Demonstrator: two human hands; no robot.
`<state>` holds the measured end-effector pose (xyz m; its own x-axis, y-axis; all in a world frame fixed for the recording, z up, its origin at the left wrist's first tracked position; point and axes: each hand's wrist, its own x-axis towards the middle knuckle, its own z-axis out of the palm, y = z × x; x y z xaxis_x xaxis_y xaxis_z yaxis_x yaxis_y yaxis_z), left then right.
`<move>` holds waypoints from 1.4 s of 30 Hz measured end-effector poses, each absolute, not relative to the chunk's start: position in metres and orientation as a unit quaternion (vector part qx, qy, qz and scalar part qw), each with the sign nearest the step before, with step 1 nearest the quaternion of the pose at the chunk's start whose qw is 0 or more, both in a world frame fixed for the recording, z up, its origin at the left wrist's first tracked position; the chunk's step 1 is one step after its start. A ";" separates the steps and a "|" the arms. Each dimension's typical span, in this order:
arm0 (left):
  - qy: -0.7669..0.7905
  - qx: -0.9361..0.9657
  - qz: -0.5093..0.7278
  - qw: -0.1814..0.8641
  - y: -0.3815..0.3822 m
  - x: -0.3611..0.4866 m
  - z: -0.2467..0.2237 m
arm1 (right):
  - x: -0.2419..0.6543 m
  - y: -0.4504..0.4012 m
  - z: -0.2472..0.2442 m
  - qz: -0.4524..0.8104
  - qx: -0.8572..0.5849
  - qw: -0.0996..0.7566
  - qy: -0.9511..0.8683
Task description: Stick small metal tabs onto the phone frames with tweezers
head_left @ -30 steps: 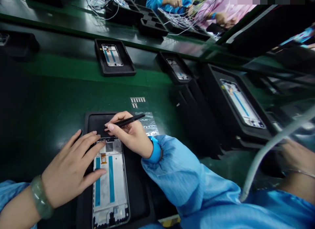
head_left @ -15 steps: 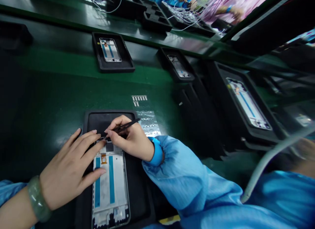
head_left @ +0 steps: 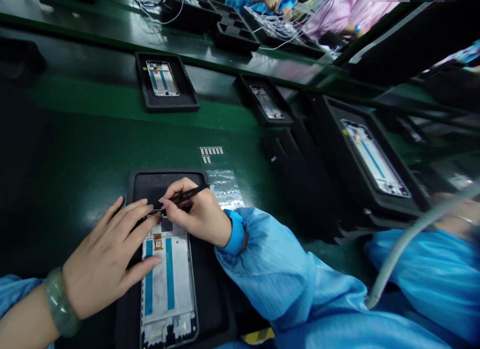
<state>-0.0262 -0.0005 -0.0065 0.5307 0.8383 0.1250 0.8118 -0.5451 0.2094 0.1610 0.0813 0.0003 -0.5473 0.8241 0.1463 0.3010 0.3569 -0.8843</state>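
A phone frame (head_left: pixel 180 274) with two blue strips and a small orange flex cable (head_left: pixel 158 242) lies in a black foam tray (head_left: pixel 212 299). My left hand (head_left: pixel 108 254) rests over its upper left edge, fingers spread, fingertips close to the top end. Dark tweezers (head_left: pixel 193 192) are pinched in my right hand (head_left: pixel 198 214), their tips at the frame's top edge beside my left fingertips. What the tips touch is too small to make out. Behind my right hand lies a clear plastic sheet (head_left: pixel 227 186), with several small white pieces (head_left: pixel 211 151) in rows beyond it.
Farther back stand black trays (head_left: pixel 189 96) holding similar phone frames (head_left: pixel 163 79). To the right, another phone frame (head_left: pixel 378 161) lies in a tray atop a dark stack. A co-worker's blue sleeve (head_left: pixel 431 259) and a grey tube (head_left: pixel 412 234) are at right. Cables (head_left: pixel 268 26) lie across the line.
My hands stay almost in place, the tweezers tilting very slightly. At right, the co-worker's blue sleeve has moved up and left. The view has shifted a little.
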 end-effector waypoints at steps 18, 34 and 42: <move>0.475 0.870 0.111 0.076 0.000 -0.027 -0.008 | 0.154 0.082 0.017 0.288 -0.277 0.207 -0.893; 0.467 0.874 0.112 0.070 -0.002 -0.029 -0.007 | 0.163 0.084 0.000 0.446 -0.352 0.298 -0.767; 0.465 0.878 0.098 0.054 -0.002 -0.028 -0.006 | 0.163 0.085 -0.003 0.440 -0.361 0.286 -0.771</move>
